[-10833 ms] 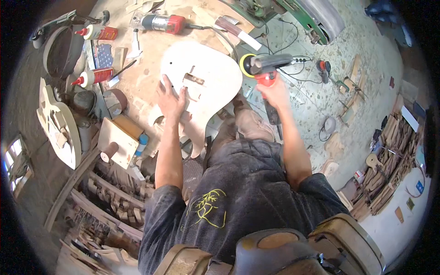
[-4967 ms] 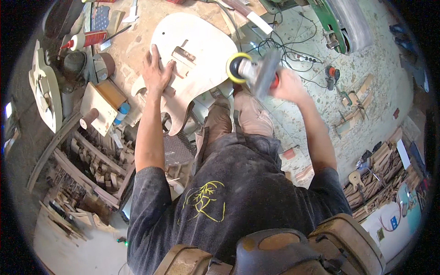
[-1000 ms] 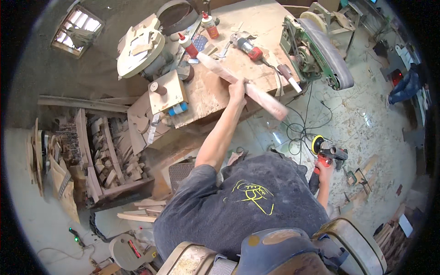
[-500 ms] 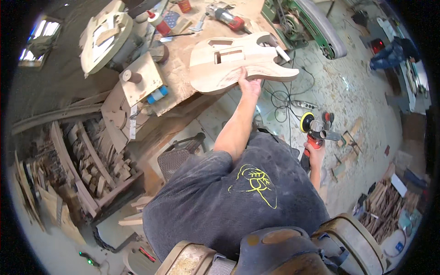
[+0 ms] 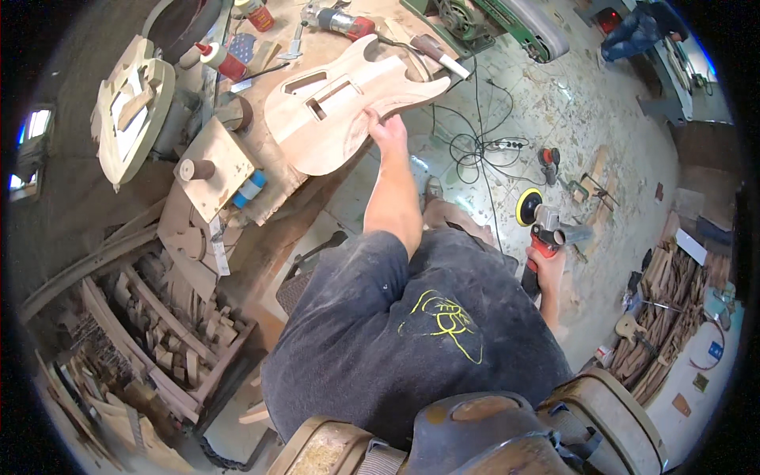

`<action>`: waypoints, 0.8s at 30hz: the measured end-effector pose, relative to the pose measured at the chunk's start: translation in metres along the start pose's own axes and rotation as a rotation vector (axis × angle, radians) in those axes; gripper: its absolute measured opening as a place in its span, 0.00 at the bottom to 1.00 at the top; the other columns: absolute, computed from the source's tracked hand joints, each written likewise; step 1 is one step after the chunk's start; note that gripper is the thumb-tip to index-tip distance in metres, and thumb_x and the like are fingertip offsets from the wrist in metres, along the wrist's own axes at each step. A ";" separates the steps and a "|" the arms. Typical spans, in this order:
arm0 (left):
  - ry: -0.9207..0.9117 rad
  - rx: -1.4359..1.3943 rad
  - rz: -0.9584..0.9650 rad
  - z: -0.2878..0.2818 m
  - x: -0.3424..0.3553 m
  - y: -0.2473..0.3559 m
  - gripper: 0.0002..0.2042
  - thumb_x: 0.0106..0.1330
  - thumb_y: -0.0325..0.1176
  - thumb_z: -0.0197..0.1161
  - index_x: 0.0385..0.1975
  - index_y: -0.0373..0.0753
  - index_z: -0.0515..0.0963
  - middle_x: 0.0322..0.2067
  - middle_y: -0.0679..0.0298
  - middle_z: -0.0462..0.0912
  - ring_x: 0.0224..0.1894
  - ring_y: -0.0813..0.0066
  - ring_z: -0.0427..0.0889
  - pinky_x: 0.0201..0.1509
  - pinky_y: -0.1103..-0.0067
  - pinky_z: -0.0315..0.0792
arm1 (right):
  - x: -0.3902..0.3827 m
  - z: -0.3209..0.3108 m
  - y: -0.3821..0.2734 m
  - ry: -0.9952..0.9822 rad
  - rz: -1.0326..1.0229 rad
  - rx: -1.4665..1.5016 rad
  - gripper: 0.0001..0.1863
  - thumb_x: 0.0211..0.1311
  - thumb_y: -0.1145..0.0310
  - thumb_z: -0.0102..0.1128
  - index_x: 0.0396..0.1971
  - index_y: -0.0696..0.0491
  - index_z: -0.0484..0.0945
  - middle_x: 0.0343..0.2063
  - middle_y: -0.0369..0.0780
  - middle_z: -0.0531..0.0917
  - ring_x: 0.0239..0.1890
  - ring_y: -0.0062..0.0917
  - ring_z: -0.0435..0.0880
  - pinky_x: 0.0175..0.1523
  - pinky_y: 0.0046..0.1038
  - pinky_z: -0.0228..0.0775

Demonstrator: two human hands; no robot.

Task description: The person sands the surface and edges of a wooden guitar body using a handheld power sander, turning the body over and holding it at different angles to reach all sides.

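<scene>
Item one: pale, unfinished wooden electric-guitar body (image 5: 340, 127) with two horns and cut-out cavities, held face up over the wooden workbench (image 5: 260, 146), its lower edge reaching past the bench's near side; whether it rests on the wood cannot be told.

Left hand (image 5: 386, 131): clamped on the body's near edge, thumb across the upper face, other fingers mostly hidden beneath.

Right hand (image 5: 548, 267): wrapped around the red-and-black handle of a handheld power tool (image 5: 545, 237), well apart from the body, above the speckled pale floor (image 5: 546, 103); round black pad with yellow rim (image 5: 529, 207) facing left.

On the bench, beyond the body: grey-and-red corded power tool (image 5: 336, 22); metal caliper (image 5: 294, 45); red-and-white plastic bottle with red cap (image 5: 225, 62).

Bench's left: square pale board with brown cylinder (image 5: 214, 176); small blue cylinder (image 5: 250, 189) just beside it
</scene>
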State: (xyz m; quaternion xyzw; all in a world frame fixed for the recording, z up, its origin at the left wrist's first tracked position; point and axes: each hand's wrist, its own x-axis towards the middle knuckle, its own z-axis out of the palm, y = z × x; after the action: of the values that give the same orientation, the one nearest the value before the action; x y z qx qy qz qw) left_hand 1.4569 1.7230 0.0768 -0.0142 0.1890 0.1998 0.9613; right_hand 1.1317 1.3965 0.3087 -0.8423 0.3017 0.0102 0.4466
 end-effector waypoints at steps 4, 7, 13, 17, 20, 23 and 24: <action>0.231 0.316 -0.374 0.016 -0.041 0.029 0.35 0.74 0.55 0.59 0.70 0.34 0.63 0.65 0.52 0.73 0.69 0.51 0.69 0.75 0.60 0.65 | 0.008 0.008 0.000 0.005 -0.108 0.052 0.27 0.44 0.64 0.80 0.43 0.61 0.80 0.32 0.38 0.82 0.27 0.21 0.80 0.32 0.26 0.76; 0.026 1.149 -0.832 0.018 -0.069 0.093 0.32 0.75 0.53 0.60 0.64 0.28 0.69 0.57 0.50 0.79 0.59 0.54 0.79 0.65 0.63 0.75 | 0.013 0.017 -0.032 -0.052 -0.019 0.045 0.23 0.46 0.65 0.78 0.42 0.59 0.82 0.31 0.35 0.82 0.31 0.19 0.80 0.38 0.25 0.74; 0.450 2.206 0.462 0.070 -0.095 0.192 0.21 0.73 0.50 0.63 0.34 0.34 0.79 0.36 0.57 0.88 0.41 0.57 0.87 0.50 0.63 0.79 | 0.050 0.040 -0.033 -0.216 0.051 0.133 0.27 0.44 0.65 0.78 0.45 0.61 0.80 0.30 0.38 0.83 0.26 0.19 0.80 0.31 0.26 0.73; 0.757 2.241 0.332 0.029 -0.060 0.225 0.23 0.75 0.51 0.61 0.51 0.34 0.76 0.52 0.55 0.84 0.52 0.55 0.84 0.59 0.56 0.76 | 0.082 0.069 -0.042 -0.287 -0.081 0.079 0.36 0.41 0.61 0.78 0.52 0.62 0.76 0.39 0.44 0.85 0.40 0.28 0.84 0.48 0.31 0.77; 0.445 1.093 -0.062 0.008 -0.056 0.227 0.31 0.77 0.52 0.57 0.70 0.37 0.64 0.67 0.55 0.72 0.65 0.54 0.75 0.69 0.41 0.65 | 0.083 0.078 -0.066 -0.319 -0.154 0.035 0.38 0.41 0.60 0.78 0.54 0.61 0.76 0.43 0.46 0.86 0.45 0.32 0.85 0.54 0.33 0.76; 0.520 1.147 -0.069 0.008 -0.065 0.206 0.29 0.78 0.51 0.56 0.70 0.38 0.63 0.66 0.55 0.72 0.64 0.54 0.76 0.68 0.44 0.68 | 0.082 0.080 -0.072 -0.303 -0.146 -0.018 0.38 0.40 0.59 0.78 0.53 0.61 0.76 0.43 0.46 0.86 0.46 0.34 0.85 0.54 0.33 0.76; 0.570 1.111 -0.082 0.011 -0.073 0.191 0.29 0.78 0.50 0.55 0.70 0.37 0.63 0.65 0.55 0.74 0.64 0.53 0.76 0.66 0.45 0.70 | 0.083 0.081 -0.069 -0.325 -0.115 0.010 0.39 0.39 0.59 0.78 0.53 0.61 0.76 0.43 0.46 0.86 0.45 0.34 0.85 0.54 0.33 0.76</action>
State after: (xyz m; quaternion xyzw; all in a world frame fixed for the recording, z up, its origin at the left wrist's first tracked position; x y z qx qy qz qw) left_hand 1.3250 1.8718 0.1235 0.4276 0.5131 0.0232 0.7439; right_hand 1.2559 1.4451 0.2871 -0.8431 0.1768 0.1192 0.4936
